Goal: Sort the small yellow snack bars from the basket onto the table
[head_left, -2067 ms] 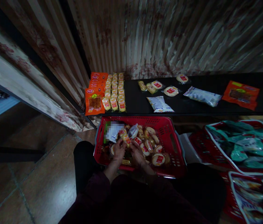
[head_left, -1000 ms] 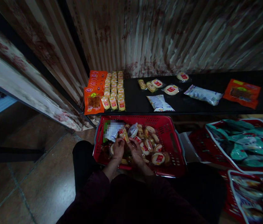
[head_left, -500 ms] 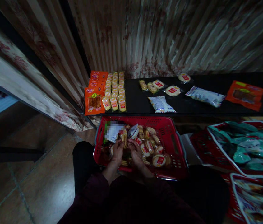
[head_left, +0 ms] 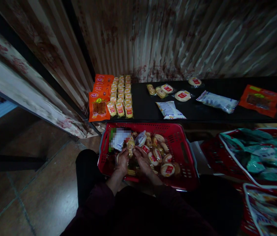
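Observation:
A small wrapped yellow biscuit pack (head_left: 130,147) is held between my two hands over the left part of a red basket (head_left: 175,131). My left hand (head_left: 122,161) closes on its left side, and my right hand (head_left: 142,159) pinches its right side. Round wrapped biscuits (head_left: 167,169) with red labels lie in the basket to the right of my hands. A white-blue packet (head_left: 141,138) rests just behind them, and another pale packet (head_left: 120,140), partly blurred out, lies at the basket's back left.
Along the black shelf (head_left: 140,108) stand rows of yellow biscuit packs (head_left: 120,95), orange packets (head_left: 99,106), loose biscuits and a white-blue bag (head_left: 218,102). At the right are a basket of green packets (head_left: 261,154) and another basket (head_left: 266,209). A curtain (head_left: 158,39) hangs behind.
The yellow pack between my hands has turned and now shows more of its face. My hands have shifted only slightly.

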### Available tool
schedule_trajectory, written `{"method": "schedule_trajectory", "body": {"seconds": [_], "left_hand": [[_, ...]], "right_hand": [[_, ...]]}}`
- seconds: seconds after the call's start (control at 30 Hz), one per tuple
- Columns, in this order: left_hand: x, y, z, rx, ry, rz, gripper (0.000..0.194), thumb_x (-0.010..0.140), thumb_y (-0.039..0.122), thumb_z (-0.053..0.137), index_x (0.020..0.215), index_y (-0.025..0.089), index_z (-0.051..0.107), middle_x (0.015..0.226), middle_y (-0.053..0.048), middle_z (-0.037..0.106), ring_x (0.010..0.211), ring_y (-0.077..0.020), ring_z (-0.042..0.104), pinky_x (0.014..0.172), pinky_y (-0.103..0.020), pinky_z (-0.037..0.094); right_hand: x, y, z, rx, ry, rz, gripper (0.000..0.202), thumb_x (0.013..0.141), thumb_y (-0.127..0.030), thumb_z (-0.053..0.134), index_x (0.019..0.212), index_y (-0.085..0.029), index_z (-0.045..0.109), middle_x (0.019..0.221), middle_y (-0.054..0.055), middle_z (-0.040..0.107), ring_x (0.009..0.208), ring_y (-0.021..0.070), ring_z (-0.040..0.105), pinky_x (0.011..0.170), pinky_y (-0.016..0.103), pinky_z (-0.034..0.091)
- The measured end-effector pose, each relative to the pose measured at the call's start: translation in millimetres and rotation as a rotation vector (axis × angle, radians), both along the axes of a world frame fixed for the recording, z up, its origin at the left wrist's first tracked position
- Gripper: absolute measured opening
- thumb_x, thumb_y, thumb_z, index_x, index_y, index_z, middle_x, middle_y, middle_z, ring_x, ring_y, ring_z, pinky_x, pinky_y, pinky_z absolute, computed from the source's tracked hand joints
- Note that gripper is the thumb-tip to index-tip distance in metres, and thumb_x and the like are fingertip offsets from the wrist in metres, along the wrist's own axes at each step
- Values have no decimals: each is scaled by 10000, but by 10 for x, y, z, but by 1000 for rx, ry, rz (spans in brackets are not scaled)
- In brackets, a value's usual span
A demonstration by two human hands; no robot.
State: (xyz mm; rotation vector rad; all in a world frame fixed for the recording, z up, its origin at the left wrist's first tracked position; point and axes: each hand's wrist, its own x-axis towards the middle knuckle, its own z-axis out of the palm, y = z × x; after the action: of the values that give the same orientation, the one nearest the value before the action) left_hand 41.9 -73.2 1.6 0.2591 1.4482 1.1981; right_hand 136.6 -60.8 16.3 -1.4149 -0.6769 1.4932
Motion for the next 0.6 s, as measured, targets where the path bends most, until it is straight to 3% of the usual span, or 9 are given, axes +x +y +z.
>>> {"method": "schedule_trajectory", "body": {"seconds": [0.23,0.37,0.47,0.6], "left_hand": [[0,20,28,1,-142,32,416,572,366,717,921,148,648,791,-22,664,586,-96,554,520,-212,389],[13,27,91,26,-234,27,422,626,422,704,939,148,629,899,-63,672,659,-135,607,544,-248,448],[8,31,134,45,-278,-16,402,648,443,709,906,143,638,937,-88,675,752,-163,629,589,-259,477],[-8,49,162,74,-310,-90,346,631,349,751,888,139,653,977,-100,680,791,-170,631,601,-254,480]], "right_hand": [[-4,-16,-40,22,21,3,449,549,-486,772,915,-236,701,945,43,719,916,236,638,784,364,516],[-13,-43,-42,26,12,-13,478,558,-477,767,964,-235,690,953,41,709,841,221,630,657,321,511],[-4,-57,-54,26,-5,-20,481,583,-477,754,994,-237,685,960,42,701,805,205,621,614,296,500],[29,-56,-101,36,-8,-22,473,596,-464,742,1003,-231,683,965,43,692,824,196,619,635,291,512]]}}
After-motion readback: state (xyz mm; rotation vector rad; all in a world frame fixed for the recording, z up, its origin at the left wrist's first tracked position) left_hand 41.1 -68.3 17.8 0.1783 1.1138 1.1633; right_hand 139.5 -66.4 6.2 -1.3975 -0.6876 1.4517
